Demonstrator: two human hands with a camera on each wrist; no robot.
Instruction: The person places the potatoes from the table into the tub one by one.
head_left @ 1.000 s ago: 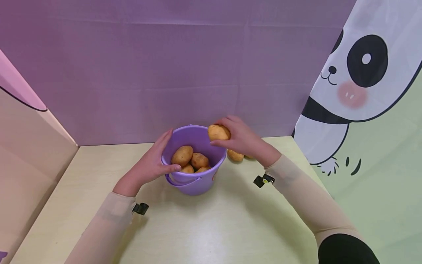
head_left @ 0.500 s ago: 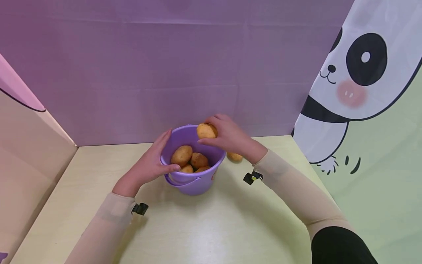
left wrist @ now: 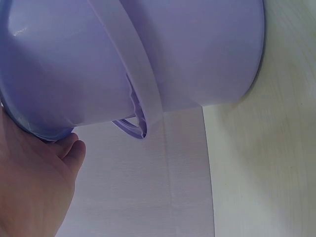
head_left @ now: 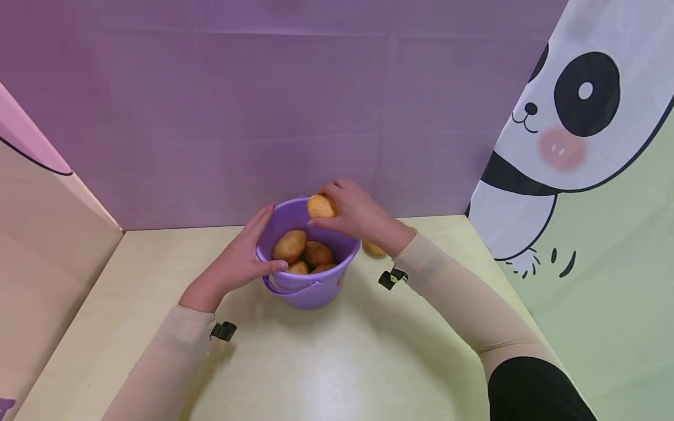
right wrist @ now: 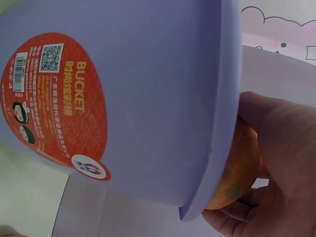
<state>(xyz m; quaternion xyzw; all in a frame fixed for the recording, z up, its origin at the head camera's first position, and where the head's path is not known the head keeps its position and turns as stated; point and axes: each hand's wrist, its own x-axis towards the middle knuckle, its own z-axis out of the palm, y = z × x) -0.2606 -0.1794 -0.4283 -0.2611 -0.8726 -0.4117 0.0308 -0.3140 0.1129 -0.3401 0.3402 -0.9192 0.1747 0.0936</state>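
A purple plastic bucket (head_left: 312, 298) stands on the table, its handle hanging down on the near side. Several potatoes (head_left: 289, 247) lie inside it. My left hand (head_left: 231, 269) holds the bucket's left rim, the thumb over the near edge and the fingers along the far left side. Above the bucket's far right part, my right hand (head_left: 363, 219) grips a potato (head_left: 320, 207) between thumb and fingers. In the right wrist view, that potato (right wrist: 242, 168) shows partly behind the bucket rim.
Another potato (head_left: 374, 250) lies on the table right of the bucket, partly hidden by my right wrist. The pale wooden table (head_left: 316, 374) ends at a purple backdrop (head_left: 237, 117). A panda-print sheet (head_left: 590, 152) hangs at the right.
My right hand has carried its potato leftward, from beside the right rim to over the bucket's opening. My left hand has stayed on the rim.
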